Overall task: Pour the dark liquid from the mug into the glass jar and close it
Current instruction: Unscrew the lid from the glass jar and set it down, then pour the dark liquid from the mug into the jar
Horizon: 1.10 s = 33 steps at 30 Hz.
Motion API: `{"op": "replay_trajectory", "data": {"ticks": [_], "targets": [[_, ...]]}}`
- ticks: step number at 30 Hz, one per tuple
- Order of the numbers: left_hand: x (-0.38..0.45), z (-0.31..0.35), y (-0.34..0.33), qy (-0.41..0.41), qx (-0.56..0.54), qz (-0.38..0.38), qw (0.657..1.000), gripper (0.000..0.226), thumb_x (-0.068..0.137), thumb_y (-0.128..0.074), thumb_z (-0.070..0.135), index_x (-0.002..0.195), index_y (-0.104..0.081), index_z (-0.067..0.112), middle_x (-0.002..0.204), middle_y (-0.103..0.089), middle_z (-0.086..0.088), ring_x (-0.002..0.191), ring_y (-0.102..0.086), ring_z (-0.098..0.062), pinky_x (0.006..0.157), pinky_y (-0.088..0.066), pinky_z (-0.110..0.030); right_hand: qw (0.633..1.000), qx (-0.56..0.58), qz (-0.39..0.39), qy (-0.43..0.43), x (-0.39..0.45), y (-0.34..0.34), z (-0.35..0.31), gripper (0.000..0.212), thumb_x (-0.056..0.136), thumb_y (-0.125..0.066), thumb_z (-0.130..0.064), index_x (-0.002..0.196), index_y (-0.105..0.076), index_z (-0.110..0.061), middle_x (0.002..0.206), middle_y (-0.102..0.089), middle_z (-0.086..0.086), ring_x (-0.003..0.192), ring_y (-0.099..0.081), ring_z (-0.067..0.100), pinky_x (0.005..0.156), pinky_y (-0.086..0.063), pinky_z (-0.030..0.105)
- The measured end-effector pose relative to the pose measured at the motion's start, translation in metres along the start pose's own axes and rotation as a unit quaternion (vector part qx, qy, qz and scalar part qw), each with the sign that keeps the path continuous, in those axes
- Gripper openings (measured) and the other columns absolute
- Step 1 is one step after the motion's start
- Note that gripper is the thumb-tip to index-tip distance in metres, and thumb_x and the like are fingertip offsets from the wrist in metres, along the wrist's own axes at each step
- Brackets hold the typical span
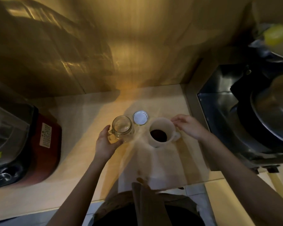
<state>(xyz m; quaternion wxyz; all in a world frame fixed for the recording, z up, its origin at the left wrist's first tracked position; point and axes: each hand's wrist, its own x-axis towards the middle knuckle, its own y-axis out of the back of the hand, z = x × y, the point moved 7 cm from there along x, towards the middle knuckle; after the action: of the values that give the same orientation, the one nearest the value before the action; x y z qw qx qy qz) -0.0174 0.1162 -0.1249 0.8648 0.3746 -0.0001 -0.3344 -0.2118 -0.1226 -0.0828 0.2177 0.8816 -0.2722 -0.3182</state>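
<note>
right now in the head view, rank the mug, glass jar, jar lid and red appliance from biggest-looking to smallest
1. red appliance, though it sits nearer the camera's edge
2. mug
3. glass jar, close to the mug in size, so that order is unsure
4. jar lid

The whole view is smeared by motion blur. The left hand (104, 144) covers the near side of the glass jar (122, 128), and whether its fingers (117, 143) grip the jar's handle or only rest on it cannot be told. Past the right hand's fingertips (176, 122), contact with the mug (160, 128) is unclear. The red appliance (44, 147) is cut off by the left edge, its label unreadable. The pan (271, 115) runs off the right edge.
</note>
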Motion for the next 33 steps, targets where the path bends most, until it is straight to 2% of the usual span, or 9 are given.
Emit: {"op": "replay_trajectory", "data": {"ticks": [5,9,12,17,23,26,28,30,33], "targets": [[-0.006,0.002,0.001,-0.006,0.006,0.017,1.0,0.056,0.075,-0.065,0.006,0.128,-0.046,0.006,0.127,-0.057,-0.019,0.115,-0.053,-0.033,0.091,-0.041,-0.033,0.998,-0.053,0.006,0.016,-0.024,-0.018,0.016,0.015,0.083,-0.066,-0.01,0.094,-0.056,-0.013,0.094,-0.063,0.008,0.095,-0.061,0.028,0.081,-0.048,0.038],[-0.004,-0.003,0.003,0.024,-0.031,0.025,0.999,0.043,0.08,-0.06,0.009,0.123,-0.052,0.007,0.123,-0.06,-0.019,0.112,-0.055,-0.033,0.09,-0.043,-0.034,0.998,-0.042,0.033,0.013,-0.03,-0.026,0.02,0.015,0.089,-0.06,-0.019,0.077,-0.051,-0.016,0.08,-0.059,0.001,0.081,-0.054,0.02,0.059,-0.038,0.023],[-0.003,-0.01,0.004,0.056,-0.078,0.026,0.995,0.035,0.082,-0.058,0.013,0.116,-0.056,0.006,0.121,-0.061,-0.017,0.113,-0.054,-0.031,0.091,-0.041,-0.034,1.0,0.016,0.022,-0.001,-0.033,-0.033,0.017,0.03,0.095,-0.051,-0.021,0.065,-0.051,-0.027,0.076,-0.059,-0.002,0.081,-0.054,0.018,0.06,-0.037,0.021],[0.0,-0.013,0.005,0.064,-0.118,0.028,0.991,0.024,0.083,-0.059,0.016,0.105,-0.06,0.005,0.11,-0.064,-0.013,0.106,-0.055,-0.024,0.086,-0.039,-0.031,0.995,0.091,0.034,0.003,-0.035,-0.044,0.013,0.032,0.094,-0.051,-0.013,0.063,-0.058,-0.019,0.071,-0.06,0.001,0.077,-0.055,0.016,0.068,-0.039,0.027],[0.002,-0.02,0.002,0.081,-0.195,-0.003,0.977,0.01,0.081,-0.06,0.014,0.091,-0.061,0.011,0.091,-0.062,-0.009,0.091,-0.056,-0.025,0.085,-0.043,-0.037,0.978,0.192,0.087,0.009,-0.031,-0.041,-0.001,0.03,0.086,-0.047,0.003,0.057,-0.051,-0.007,0.063,-0.047,0.011,0.066,-0.044,0.016,0.063,-0.033,0.029],[0.004,-0.021,0.0,0.087,-0.215,-0.016,0.973,0.007,0.082,-0.059,0.014,0.085,-0.06,0.007,0.083,-0.059,-0.008,0.085,-0.053,-0.024,0.083,-0.043,-0.039,0.972,0.214,0.093,0.036,-0.029,-0.03,-0.014,0.037,0.087,-0.045,0.007,0.053,-0.045,-0.009,0.054,-0.04,0.002,0.055,-0.038,0.01,0.054,-0.028,0.025],[0.004,-0.018,-0.002,0.088,-0.231,-0.024,0.969,0.008,0.082,-0.058,0.013,0.076,-0.059,0.008,0.075,-0.056,-0.006,0.079,-0.05,-0.022,0.076,-0.041,-0.035,0.967,0.231,0.094,0.044,-0.027,-0.021,-0.022,0.042,0.086,-0.045,0.008,0.05,-0.043,-0.012,0.045,-0.039,-0.01,0.046,-0.036,0.001,0.051,-0.026,0.022],[0.003,-0.015,-0.006,0.089,-0.239,-0.046,0.966,0.011,0.081,-0.059,0.015,0.071,-0.059,0.009,0.073,-0.055,-0.007,0.075,-0.048,-0.019,0.069,-0.038,-0.03,0.964,0.239,0.104,0.051,-0.028,-0.011,-0.032,0.043,0.086,-0.044,0.009,0.049,-0.045,-0.013,0.039,-0.041,-0.011,0.041,-0.036,-0.003,0.049,-0.027,0.019],[0.0,-0.009,-0.011,0.092,-0.23,-0.074,0.966,0.015,0.074,-0.059,0.021,0.064,-0.06,0.009,0.068,-0.054,-0.01,0.071,-0.048,-0.02,0.065,-0.038,-0.029,0.962,0.23,0.119,0.081,-0.031,0.0,-0.053,0.037,0.088,-0.046,0.003,0.053,-0.05,-0.01,0.052,-0.048,-0.005,0.052,-0.046,0.0,0.055,-0.036,0.015]]}}
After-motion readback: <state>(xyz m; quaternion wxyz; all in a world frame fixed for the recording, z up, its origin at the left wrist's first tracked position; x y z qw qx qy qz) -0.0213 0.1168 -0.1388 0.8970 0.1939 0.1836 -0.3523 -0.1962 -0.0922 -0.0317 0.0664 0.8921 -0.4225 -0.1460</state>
